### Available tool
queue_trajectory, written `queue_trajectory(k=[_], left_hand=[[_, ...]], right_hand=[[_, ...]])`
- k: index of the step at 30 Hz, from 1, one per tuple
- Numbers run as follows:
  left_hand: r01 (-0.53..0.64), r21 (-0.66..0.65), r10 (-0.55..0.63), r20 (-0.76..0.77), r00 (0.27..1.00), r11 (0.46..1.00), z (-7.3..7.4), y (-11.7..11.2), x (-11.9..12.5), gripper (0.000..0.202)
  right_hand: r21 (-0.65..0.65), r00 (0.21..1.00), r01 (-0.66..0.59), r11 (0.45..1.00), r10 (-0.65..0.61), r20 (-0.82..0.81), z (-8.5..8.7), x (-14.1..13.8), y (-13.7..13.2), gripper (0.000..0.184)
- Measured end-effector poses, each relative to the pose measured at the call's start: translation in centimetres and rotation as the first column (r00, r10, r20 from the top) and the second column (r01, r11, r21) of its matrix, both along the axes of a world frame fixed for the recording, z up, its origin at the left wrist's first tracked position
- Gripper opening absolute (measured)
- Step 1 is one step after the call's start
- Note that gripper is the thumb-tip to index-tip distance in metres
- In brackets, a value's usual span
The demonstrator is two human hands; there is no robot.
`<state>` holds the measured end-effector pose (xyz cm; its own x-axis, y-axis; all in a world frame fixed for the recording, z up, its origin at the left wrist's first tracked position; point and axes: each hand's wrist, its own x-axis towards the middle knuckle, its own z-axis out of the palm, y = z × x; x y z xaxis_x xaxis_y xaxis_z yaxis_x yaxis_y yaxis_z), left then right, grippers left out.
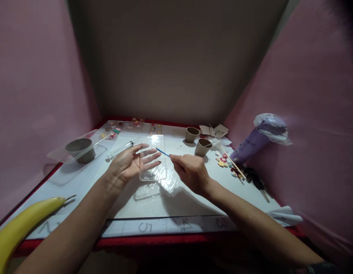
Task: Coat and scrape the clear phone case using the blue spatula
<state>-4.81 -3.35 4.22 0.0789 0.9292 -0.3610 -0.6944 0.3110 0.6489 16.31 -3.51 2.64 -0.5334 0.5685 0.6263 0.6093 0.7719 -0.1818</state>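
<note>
My left hand (130, 164) lies palm up under a clear plastic phone case (152, 158), fingers stretched out and supporting it above the white table (193, 205). My right hand (190, 172) is closed in a pinch on a thin blue stick (162, 152), whose tip rests on the upper part of the case. A second clear case (147, 191) lies on the table just below the held one.
Two small brown cups (197, 140) stand at the back right, beside small coloured charms (224, 161) and a wooden stick (233, 161). A purple tube (257, 139) leans on the right wall. A syringe (120, 149), a cup in a clear tray (80, 149) and a banana (19, 228) are on the left.
</note>
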Motion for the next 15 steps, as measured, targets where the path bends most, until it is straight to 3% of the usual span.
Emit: queue_trajectory(k=[2,4,6,8,11,13,15], left_hand=[[0.004,-0.019,-0.004,-0.001,1.000,1.000,0.1,0.0,0.0,0.009],[-0.016,-0.042,0.015,-0.011,1.000,0.999,0.3,-0.1,0.0,0.009],[-0.036,-0.056,0.035,-0.016,0.999,0.998,0.5,-0.1,0.0,0.009],[-0.060,-0.050,0.060,-0.010,0.998,0.997,0.6,-0.1,0.0,0.009],[-0.103,-0.029,0.103,0.004,0.995,0.994,0.4,0.1,-0.1,0.009],[-0.126,-0.014,0.126,0.008,0.992,0.992,0.2,0.2,-0.3,0.008],[-0.158,0.014,0.158,0.003,0.987,0.987,0.1,0.3,-0.6,0.007]], right_hand=[[0.269,0.980,-0.065,0.961,0.011,0.197,-0.5,0.3,0.3,0.028],[0.475,0.958,-0.152,0.867,0.012,0.286,-0.8,0.7,0.3,0.025],[0.586,0.952,-0.197,0.786,0.011,0.305,-0.8,1.2,0.0,0.021],[0.609,0.949,-0.213,0.764,0.014,0.314,-0.7,1.6,-0.5,0.019],[0.580,0.962,-0.191,0.792,0.035,0.270,-0.7,2.2,-1.1,0.020],[0.496,0.985,-0.119,0.860,0.037,0.171,-1.0,2.5,-1.2,0.020],[0.319,0.999,-0.010,0.948,-0.007,0.050,-1.2,2.7,-1.0,0.019]])
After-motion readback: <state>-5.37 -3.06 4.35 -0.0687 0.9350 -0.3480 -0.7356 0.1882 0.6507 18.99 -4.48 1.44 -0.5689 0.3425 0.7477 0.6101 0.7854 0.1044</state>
